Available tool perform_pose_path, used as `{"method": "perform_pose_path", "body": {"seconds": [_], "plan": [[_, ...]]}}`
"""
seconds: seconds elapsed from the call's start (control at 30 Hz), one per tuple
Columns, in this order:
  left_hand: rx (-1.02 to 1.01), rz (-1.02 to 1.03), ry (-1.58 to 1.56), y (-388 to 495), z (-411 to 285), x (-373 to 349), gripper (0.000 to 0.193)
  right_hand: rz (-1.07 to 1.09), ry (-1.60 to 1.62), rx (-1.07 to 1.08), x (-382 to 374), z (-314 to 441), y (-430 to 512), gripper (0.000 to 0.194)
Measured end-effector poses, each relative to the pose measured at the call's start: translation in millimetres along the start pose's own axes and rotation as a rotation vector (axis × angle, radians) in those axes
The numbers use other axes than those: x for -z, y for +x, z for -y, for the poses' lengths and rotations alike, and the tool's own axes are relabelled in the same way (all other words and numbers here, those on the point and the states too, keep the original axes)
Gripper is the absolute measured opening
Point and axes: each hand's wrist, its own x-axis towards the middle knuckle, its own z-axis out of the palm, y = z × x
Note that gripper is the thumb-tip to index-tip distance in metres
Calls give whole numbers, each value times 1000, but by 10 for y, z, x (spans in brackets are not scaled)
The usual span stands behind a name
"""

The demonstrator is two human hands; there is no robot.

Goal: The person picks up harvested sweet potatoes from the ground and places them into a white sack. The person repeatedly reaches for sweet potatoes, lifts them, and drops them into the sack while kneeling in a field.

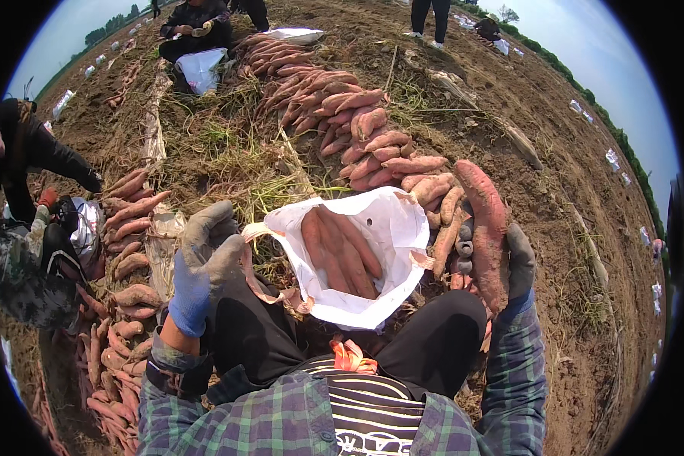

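My right hand (518, 262), in a soiled work glove, grips a large sweet potato (484, 233) that points upward, its fingers wrapped round the left side. Between my knees stands a white bag (402, 228) with its mouth spread wide and pinkish strap handles (256, 279). Several sweet potatoes (339, 251) lie lengthwise inside it. My left hand (208, 256), in a blue and grey glove, is raised left of the bag, beside the strap. Its fingers are curled apart with nothing seen in them.
A long row of sweet potatoes (342, 108) runs away in front of me. Another pile (119, 353) lies to my left, near a crouching person (28, 268). Farther off, a seated person (196, 28) has a white bag (202, 68). Dry vines (228, 142) cover soil between the rows.
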Motion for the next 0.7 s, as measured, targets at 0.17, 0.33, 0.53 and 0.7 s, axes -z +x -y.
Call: {"method": "perform_pose_path", "body": {"seconds": [0.17, 0.33, 0.53, 0.7], "plan": [[169, 117, -551, 117, -80, 16, 82, 355, -77, -511, -1010, -1051, 1179, 46], [303, 33, -664, 84, 213, 509, 40, 606, -173, -767, -1530, -2041, 1513, 50], [279, -363, -581, 31, 607, 738, 22, 527, -1594, 21, -1647, -2632, 1644, 59], [288, -605, -713, -66, 894, 811, 13, 665, -1660, 88, -1760, -3054, 1718, 41]]}}
